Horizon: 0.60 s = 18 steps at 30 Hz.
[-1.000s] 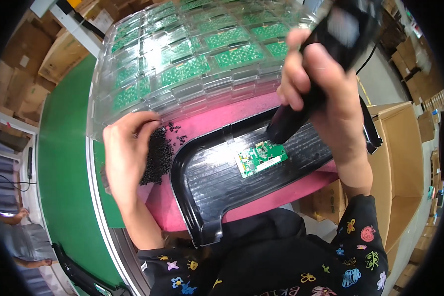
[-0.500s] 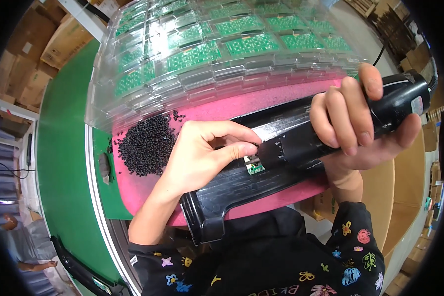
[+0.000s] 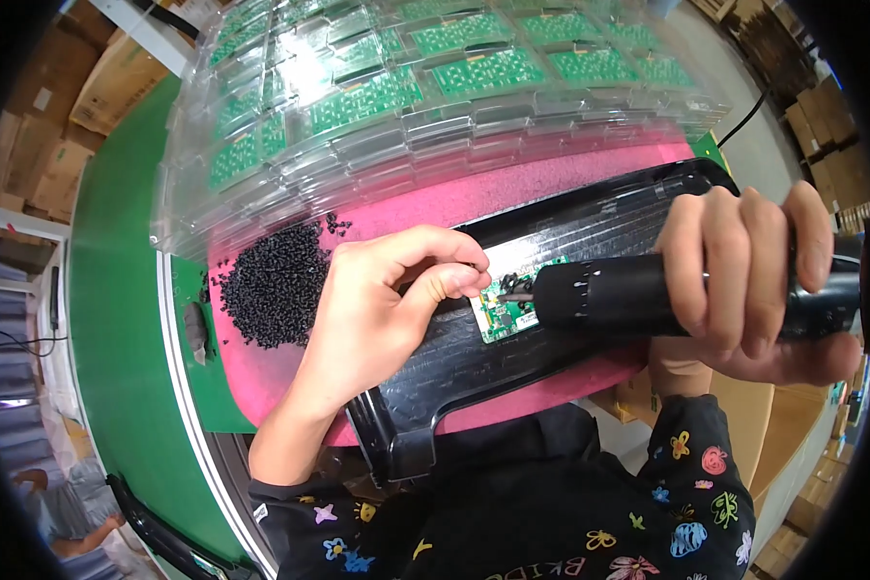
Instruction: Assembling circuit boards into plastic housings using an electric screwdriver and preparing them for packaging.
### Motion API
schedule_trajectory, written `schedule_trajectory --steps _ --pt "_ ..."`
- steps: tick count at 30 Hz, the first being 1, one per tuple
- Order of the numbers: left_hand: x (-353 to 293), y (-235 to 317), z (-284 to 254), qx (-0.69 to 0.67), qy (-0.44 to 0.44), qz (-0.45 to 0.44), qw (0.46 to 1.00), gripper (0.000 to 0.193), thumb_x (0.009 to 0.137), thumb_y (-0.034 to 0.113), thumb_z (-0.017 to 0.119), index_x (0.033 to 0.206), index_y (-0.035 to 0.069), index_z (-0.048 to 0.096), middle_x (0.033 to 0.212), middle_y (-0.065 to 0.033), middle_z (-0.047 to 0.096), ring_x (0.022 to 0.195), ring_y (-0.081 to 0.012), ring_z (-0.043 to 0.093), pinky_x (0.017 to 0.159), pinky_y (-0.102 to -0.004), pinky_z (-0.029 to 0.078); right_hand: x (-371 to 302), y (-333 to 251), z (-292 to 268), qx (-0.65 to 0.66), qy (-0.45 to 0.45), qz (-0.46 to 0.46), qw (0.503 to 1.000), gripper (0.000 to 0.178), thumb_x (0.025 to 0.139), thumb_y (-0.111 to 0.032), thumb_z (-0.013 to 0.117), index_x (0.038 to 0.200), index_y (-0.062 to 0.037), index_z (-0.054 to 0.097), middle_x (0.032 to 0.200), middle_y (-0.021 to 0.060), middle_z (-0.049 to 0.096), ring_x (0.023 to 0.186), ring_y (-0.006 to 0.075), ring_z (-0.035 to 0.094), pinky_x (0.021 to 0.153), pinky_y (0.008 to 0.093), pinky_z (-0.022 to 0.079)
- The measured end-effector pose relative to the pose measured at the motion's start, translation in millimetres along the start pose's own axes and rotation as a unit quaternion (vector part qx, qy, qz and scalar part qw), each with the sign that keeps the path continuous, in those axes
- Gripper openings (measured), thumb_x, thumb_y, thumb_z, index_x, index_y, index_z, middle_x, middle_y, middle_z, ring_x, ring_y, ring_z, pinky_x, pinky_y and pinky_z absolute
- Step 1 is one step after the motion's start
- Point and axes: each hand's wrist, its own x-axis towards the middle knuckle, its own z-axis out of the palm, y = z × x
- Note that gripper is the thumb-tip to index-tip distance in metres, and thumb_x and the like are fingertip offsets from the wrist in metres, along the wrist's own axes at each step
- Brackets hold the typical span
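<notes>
My right hand (image 3: 744,275) is wrapped round a black electric screwdriver (image 3: 604,298), held nearly level with its bit toward the left. The bit is over a small green circuit board (image 3: 501,327), which sits in a long black plastic housing (image 3: 483,375). Thumb and forefinger of my left hand (image 3: 372,304) are pinched together at the board's left edge, near the bit. Whatever lies between those fingertips is too small to make out. Left of that hand, a heap of small black screws (image 3: 275,282) covers part of the pink mat (image 3: 416,215).
Stacked clear plastic trays (image 3: 358,145) of green circuit boards stand behind the mat. On the green table (image 3: 116,280) at left lie a grey lump (image 3: 196,329) and another black housing (image 3: 159,522). Another person's arm (image 3: 87,536) shows at lower left. Cardboard boxes (image 3: 822,116) stand at right.
The screwdriver has swung, its rear end moving down and right, and its tip has drawn rightward, uncovering more of the circuit board. My left hand has shifted slightly left, still pinched.
</notes>
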Motion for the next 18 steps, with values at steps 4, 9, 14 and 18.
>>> schedule_trajectory --steps 4,9,14,18 --pt "1 -2 3 0.196 -0.032 0.124 0.972 0.018 0.072 0.002 0.080 0.087 -0.001 0.069 0.075 -0.0074 0.069 0.070 -0.0147 0.070 0.064 -0.0253 0.054 -2 2 5 -0.001 0.015 -0.042 0.999 0.038 0.072 -0.031 0.076 0.089 -0.0069 0.053 0.057 -0.0010 0.062 0.042 0.0066 0.057 0.045 0.0198 0.052" --pt "-1 4 3 0.210 -0.043 0.126 0.969 0.018 0.071 0.001 0.079 0.084 -0.001 0.067 0.076 -0.0070 0.070 0.067 -0.0143 0.068 0.063 -0.0247 0.052 -4 4 3 -0.038 -0.043 -0.021 0.998 0.040 0.075 -0.033 0.077 0.092 -0.0073 0.051 0.060 0.0004 0.064 0.044 0.0072 0.059 0.046 0.0194 0.051" --pt "1 0 7 0.235 -0.038 0.164 0.957 0.015 0.078 0.003 0.075 0.086 -0.001 0.063 0.076 -0.0107 0.066 0.066 -0.0251 0.065 0.060 -0.0339 0.052 -6 27 -3 0.029 -0.066 -0.138 0.988 0.043 0.077 -0.037 0.076 0.094 -0.0081 0.048 0.061 -0.0008 0.063 0.045 0.0071 0.059 0.047 0.0202 0.050" --pt "2 -4 6 0.289 -0.029 0.207 0.934 0.019 0.074 0.005 0.077 0.085 0.000 0.062 0.074 -0.0107 0.065 0.065 -0.0268 0.063 0.058 -0.0354 0.050 -8 21 -5 0.010 -0.057 -0.106 0.993 0.043 0.078 -0.037 0.075 0.093 -0.0089 0.046 0.060 -0.0016 0.062 0.045 0.0072 0.058 0.047 0.0205 0.050"
